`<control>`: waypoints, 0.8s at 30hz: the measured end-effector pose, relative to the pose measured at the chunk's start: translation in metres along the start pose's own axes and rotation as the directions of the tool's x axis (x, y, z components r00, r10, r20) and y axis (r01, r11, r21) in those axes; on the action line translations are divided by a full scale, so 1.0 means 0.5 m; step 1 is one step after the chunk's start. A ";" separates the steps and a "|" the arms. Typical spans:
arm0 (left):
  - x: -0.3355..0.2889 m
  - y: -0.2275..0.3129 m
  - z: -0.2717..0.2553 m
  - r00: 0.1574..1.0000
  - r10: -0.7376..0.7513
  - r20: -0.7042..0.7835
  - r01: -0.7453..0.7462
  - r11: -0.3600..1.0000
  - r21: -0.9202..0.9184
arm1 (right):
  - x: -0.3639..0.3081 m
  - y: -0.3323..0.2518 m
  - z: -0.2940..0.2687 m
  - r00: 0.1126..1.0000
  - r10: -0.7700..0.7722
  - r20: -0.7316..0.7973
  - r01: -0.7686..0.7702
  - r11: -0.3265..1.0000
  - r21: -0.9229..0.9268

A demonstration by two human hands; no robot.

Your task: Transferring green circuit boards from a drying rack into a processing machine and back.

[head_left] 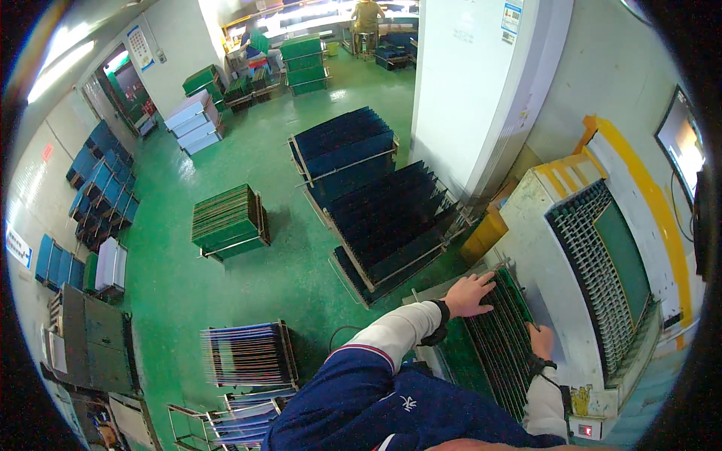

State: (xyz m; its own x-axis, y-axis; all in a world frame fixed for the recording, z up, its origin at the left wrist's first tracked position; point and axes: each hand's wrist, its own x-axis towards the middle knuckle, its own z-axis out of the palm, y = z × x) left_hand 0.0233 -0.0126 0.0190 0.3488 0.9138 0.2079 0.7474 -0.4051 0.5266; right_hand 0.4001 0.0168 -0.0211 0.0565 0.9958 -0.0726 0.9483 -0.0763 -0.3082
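Where the head view looks down, two bare hands on a row of dark green boards [502, 349] standing on edge in a rack [451, 353]. Left hand [470, 295] flat on the far end of the row, fingers spread wide, holding nothing, just pressing on the board tops. Black band on that wrist, white sleeve [398, 331] behind it. Right hand [540, 340] on the right side of the same row, fingers curled over the board edges; hard to tell how tight that grip is. Black band on that wrist too. Dark blue top [361, 406] low in the middle of the picture.

Just right of the boards, a big white machine [541, 255] with a grey grid tray [590, 263] and a green sheet [624, 255] lying on it. Yellow edge [639, 180] along the machine's far side. Screen [681, 139] on the wall, far right.

Left of the hands, green floor [226, 293]. Racks of dark blue boards [383, 218] near the left hand. A rack of green boards [228, 222] further left, well apart. A rack of thin blue and pink sheets [248, 353] low down. Blue stacks [101, 188] by the left wall. A person [367, 16] far away at the top.
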 end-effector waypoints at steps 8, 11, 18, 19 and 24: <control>0.003 0.004 -0.005 1.000 0.010 -0.006 -0.010 1.000 -0.005 | 0.000 0.018 0.020 0.998 -0.007 -0.068 0.006 1.000 -0.027; 0.002 -0.004 -0.004 1.000 0.009 -0.013 -0.009 1.000 0.004 | 0.002 -0.004 0.011 0.999 0.026 -0.024 -0.027 0.999 -0.031; 0.006 0.003 0.001 0.999 0.026 -0.040 -0.026 1.000 -0.002 | 0.003 0.026 0.024 0.997 0.012 -0.074 -0.013 1.000 -0.010; 0.005 0.000 0.000 0.999 0.025 -0.036 -0.025 1.000 -0.003 | 0.004 0.018 0.022 0.998 0.022 -0.056 -0.022 1.000 -0.003; 0.005 -0.004 -0.002 0.999 0.033 -0.026 -0.033 0.999 -0.015 | 0.008 0.021 0.024 0.999 0.004 -0.054 -0.005 1.000 -0.021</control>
State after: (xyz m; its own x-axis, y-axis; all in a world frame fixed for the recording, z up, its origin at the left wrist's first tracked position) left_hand 0.0222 -0.0098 0.0193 0.3585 0.9005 0.2459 0.7270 -0.4346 0.5315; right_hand 0.4066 0.0192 -0.0360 0.0768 0.9968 -0.0226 0.9543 -0.0800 -0.2879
